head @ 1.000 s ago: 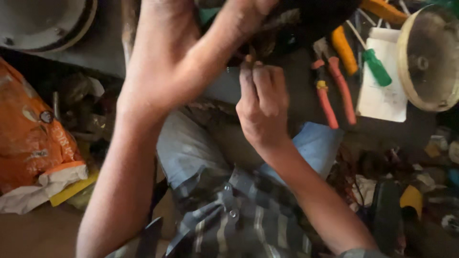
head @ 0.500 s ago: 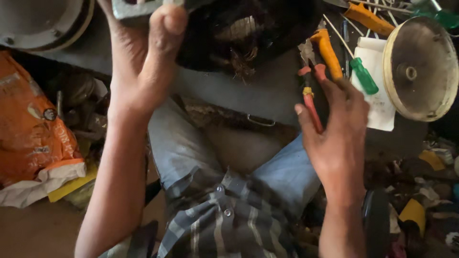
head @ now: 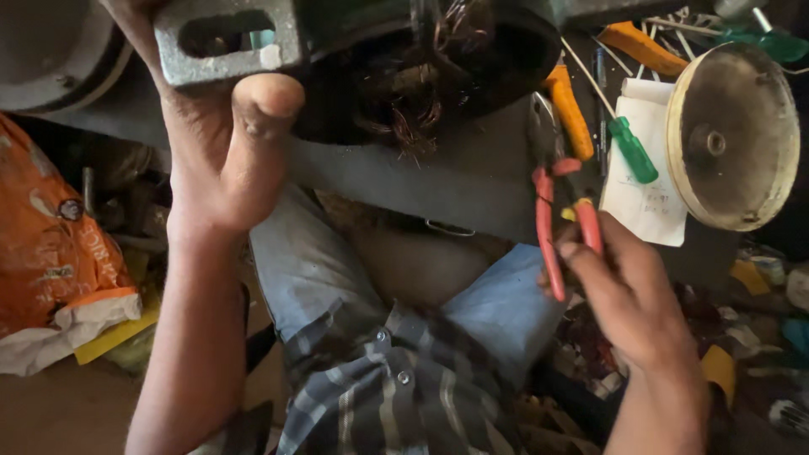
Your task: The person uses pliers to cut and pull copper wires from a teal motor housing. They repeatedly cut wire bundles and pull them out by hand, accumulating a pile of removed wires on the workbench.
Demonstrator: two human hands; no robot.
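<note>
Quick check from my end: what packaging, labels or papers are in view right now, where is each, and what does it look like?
Orange plastic bag: far left, crumpled, orange with a dark print, white lower edge.
White paper sheet: upper right on the grey surface, rectangular, handwritten marks, partly under a green-handled screwdriver and beside a round cream disc.
No screens or signs in view.

Open grey bench point(head: 438, 181) between left hand point(head: 223, 156) and right hand point(head: 628, 291), the one clear lane, roofed above by the motor housing point(head: 337, 42) with its copper windings point(head: 413, 109) hanging into it. Right of the pliers point(head: 560, 215), crowded: orange handle point(head: 569, 109), green screwdriver point(head: 632, 150), paper point(head: 645, 181) and round disc point(head: 729, 139) packed just beside one another, little bare surface among them. Left edge shut in by orange bag point(head: 46, 253); lower right floor choked with scattered clutter point(head: 758, 337).
</note>
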